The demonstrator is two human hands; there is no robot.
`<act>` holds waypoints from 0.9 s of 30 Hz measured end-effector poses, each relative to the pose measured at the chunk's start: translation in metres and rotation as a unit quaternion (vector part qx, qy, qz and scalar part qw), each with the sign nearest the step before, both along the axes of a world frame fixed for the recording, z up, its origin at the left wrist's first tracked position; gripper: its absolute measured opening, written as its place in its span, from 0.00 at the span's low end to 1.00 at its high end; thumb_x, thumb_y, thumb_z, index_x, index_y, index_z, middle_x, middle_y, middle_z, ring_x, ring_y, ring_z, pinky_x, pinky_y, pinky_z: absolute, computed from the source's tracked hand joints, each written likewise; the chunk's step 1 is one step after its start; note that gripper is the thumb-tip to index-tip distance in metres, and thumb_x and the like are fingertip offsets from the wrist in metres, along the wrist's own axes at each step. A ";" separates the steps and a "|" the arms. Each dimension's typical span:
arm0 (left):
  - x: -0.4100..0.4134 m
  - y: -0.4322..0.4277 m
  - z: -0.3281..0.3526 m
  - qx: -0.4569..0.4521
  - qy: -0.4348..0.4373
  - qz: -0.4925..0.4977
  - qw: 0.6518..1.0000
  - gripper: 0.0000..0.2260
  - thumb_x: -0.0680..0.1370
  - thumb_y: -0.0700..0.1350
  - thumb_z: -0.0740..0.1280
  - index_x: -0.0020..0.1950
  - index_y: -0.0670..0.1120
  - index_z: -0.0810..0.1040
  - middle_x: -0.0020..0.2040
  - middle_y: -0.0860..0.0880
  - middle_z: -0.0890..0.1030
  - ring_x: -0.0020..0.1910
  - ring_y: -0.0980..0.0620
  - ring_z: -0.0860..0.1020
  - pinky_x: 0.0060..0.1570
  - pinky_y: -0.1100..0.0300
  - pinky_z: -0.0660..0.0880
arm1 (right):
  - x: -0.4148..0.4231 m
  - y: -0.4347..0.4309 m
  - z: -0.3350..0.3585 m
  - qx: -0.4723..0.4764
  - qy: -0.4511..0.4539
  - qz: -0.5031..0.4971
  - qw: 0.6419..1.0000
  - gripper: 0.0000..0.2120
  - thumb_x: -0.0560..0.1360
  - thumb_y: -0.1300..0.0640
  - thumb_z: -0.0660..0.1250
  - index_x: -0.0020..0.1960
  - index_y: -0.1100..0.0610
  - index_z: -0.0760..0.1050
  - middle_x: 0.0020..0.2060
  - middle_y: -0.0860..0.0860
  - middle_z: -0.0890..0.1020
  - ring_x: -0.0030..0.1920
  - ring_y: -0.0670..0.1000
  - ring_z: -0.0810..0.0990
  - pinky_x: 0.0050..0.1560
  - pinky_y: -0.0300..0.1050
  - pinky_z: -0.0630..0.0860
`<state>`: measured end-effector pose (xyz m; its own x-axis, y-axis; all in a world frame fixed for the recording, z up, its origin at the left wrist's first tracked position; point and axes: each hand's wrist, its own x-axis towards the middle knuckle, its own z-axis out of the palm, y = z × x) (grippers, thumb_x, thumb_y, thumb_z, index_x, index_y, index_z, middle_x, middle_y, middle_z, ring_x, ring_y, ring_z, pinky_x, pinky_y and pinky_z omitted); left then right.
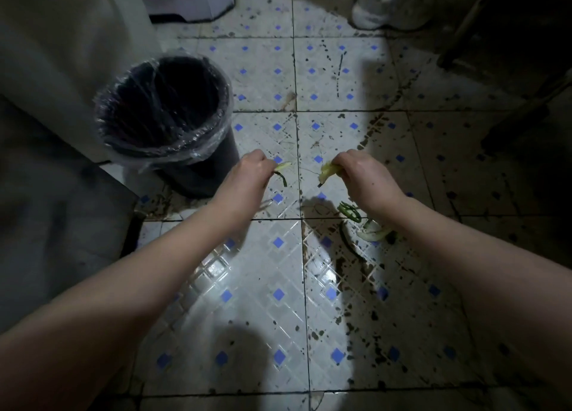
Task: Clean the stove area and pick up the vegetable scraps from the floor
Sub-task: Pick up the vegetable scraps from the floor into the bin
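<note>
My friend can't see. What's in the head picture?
The left hand pinches a pale peel and the right hand a yellowish scrap above a tiled floor near a bag-lined black bin. More green scraps lie on it.

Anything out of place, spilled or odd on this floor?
Yes. Green vegetable scraps lie loose on the tiled floor beside the right hand, and dark splatter stains the tiles around them. The lined bin stands upright.

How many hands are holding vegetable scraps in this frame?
2. The left hand pinches a thin peel near the lined bin; the right hand grips a yellowish scrap. More may be hidden inside either fist.
</note>
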<state>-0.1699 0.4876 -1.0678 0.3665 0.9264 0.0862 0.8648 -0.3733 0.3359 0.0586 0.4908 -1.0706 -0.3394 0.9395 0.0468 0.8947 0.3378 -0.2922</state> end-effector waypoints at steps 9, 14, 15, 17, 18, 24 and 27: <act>-0.025 0.010 0.045 0.062 -0.032 0.043 0.997 0.07 0.78 0.33 0.61 0.48 0.34 0.79 0.46 0.38 0.75 0.45 0.41 0.75 0.46 0.43 0.72 | -0.024 0.010 0.041 0.043 0.008 0.027 0.999 0.09 0.76 0.68 0.61 0.54 0.61 0.73 0.48 0.58 0.78 0.47 0.58 0.74 0.43 0.55 0.74; -0.049 0.013 0.068 0.086 -0.041 0.074 0.993 0.06 0.77 0.35 0.64 0.49 0.34 0.79 0.46 0.37 0.75 0.46 0.40 0.76 0.45 0.47 0.72 | -0.043 0.018 0.057 0.068 0.044 0.037 0.996 0.06 0.78 0.63 0.61 0.54 0.61 0.74 0.48 0.58 0.79 0.47 0.58 0.76 0.45 0.57 0.75; -0.055 0.014 0.071 0.087 -0.037 0.083 0.992 0.06 0.77 0.36 0.65 0.49 0.35 0.79 0.47 0.37 0.74 0.46 0.41 0.75 0.45 0.47 0.72 | -0.048 0.021 0.060 0.072 0.049 0.039 0.995 0.06 0.78 0.63 0.61 0.54 0.61 0.74 0.48 0.58 0.79 0.47 0.58 0.76 0.45 0.57 0.76; -0.069 0.017 0.075 0.090 -0.021 0.111 0.989 0.07 0.76 0.35 0.64 0.50 0.35 0.79 0.48 0.38 0.73 0.47 0.40 0.75 0.46 0.47 0.73 | -0.058 0.028 0.065 0.077 0.057 0.041 0.995 0.06 0.77 0.64 0.62 0.54 0.61 0.75 0.47 0.58 0.79 0.46 0.58 0.76 0.45 0.56 0.76; -0.076 0.019 0.077 0.090 -0.011 0.129 0.987 0.08 0.76 0.33 0.62 0.51 0.35 0.79 0.48 0.38 0.73 0.47 0.39 0.75 0.46 0.46 0.73 | -0.064 0.032 0.068 0.078 0.060 0.040 0.994 0.06 0.77 0.64 0.62 0.53 0.61 0.75 0.47 0.57 0.79 0.46 0.57 0.76 0.45 0.55 0.76; -0.109 0.021 0.077 0.084 0.026 0.177 0.980 0.11 0.75 0.30 0.62 0.54 0.35 0.78 0.51 0.37 0.73 0.51 0.38 0.73 0.49 0.44 0.73 | -0.103 0.047 0.076 0.060 0.071 0.046 0.995 0.06 0.76 0.65 0.63 0.52 0.60 0.75 0.47 0.56 0.79 0.46 0.56 0.76 0.46 0.54 0.75; -0.114 0.023 0.074 0.064 0.045 0.186 0.979 0.12 0.76 0.29 0.60 0.57 0.36 0.77 0.53 0.37 0.72 0.53 0.38 0.72 0.51 0.43 0.72 | -0.124 0.052 0.078 0.056 0.075 0.051 0.994 0.07 0.76 0.65 0.62 0.53 0.61 0.75 0.48 0.57 0.79 0.48 0.58 0.76 0.48 0.56 0.75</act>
